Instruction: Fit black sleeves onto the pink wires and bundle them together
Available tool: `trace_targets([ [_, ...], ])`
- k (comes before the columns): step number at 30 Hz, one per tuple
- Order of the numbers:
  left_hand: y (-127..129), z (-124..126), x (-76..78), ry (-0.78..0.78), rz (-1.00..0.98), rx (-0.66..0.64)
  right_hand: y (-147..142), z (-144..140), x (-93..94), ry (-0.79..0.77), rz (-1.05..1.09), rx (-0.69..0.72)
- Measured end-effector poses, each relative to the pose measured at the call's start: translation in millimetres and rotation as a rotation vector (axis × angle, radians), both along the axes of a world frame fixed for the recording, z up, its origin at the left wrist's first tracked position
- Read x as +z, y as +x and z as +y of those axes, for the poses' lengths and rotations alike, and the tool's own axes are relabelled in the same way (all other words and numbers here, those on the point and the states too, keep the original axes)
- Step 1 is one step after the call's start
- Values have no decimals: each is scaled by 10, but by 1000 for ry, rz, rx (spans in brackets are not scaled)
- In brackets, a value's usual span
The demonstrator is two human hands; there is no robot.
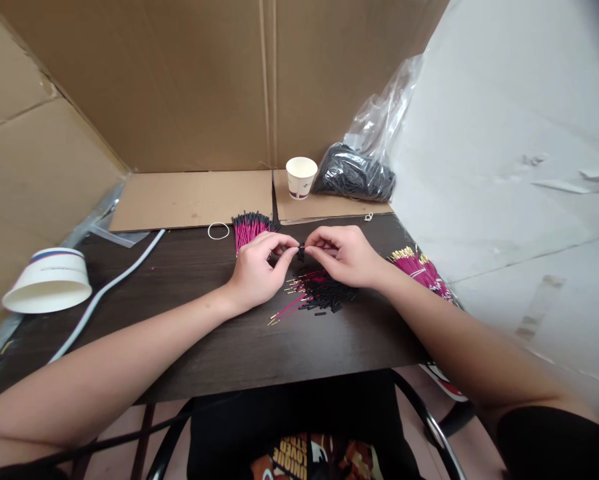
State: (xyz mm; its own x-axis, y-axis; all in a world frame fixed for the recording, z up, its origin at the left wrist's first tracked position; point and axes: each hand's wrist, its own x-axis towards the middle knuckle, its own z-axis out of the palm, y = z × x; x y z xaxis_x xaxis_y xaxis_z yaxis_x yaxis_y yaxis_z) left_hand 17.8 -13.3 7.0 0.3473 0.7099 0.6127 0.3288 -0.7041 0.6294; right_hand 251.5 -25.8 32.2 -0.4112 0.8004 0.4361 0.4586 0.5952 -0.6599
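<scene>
We worked over the dark desk (219, 347), our left hand (257, 270) and right hand (346, 255) meeting fingertip to fingertip, both pinched nearly closed on one small black sleeve (302, 251) held just above the loose pile of pink wires and black sleeves (316, 293). Bundled pink wires (248, 229) lay just beyond our left hand, more (422, 270) beside our right wrist, probably kept within easy reach.

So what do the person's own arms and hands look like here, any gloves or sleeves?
No gloves: the left hand and right hand are bare, with no rings, watch or wristbands visible. Both forearms are uncovered up to the frame edge. A black sleeve shows at the right upper arm, apparently part of a black shirt with a printed graphic on the front.
</scene>
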Motion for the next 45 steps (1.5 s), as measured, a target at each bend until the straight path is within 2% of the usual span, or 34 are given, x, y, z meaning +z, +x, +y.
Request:
trace_targets([
  [13, 19, -11, -14, -144, -55, 18, 0, -2, -2, 265, -96, 35],
  [20, 11, -16, -8, -122, -32, 12, -17, -6, -9, 258, -98, 40],
  [24, 18, -16, -30, -176, -86, -12, -31, -21, 41, 237, -37, -2],
  [29, 21, 6, -71, -239, -147, -32, -40, -19, 57, 119, 112, -97],
  [34, 23, -21, -11, -273, -88, -40, -83, -2, -5, -222, 324, -67],
  [37, 23, -49, 34, -271, -60, -67, -112, -4, -11, -368, 421, -10],
  [42, 18, -68, 61, -221, -11, -102, -114, 5, -4, -448, 439, 22],
  [45, -1, -49, 76, -164, 14, -65, -89, 34, -41, -448, 420, 1],
])
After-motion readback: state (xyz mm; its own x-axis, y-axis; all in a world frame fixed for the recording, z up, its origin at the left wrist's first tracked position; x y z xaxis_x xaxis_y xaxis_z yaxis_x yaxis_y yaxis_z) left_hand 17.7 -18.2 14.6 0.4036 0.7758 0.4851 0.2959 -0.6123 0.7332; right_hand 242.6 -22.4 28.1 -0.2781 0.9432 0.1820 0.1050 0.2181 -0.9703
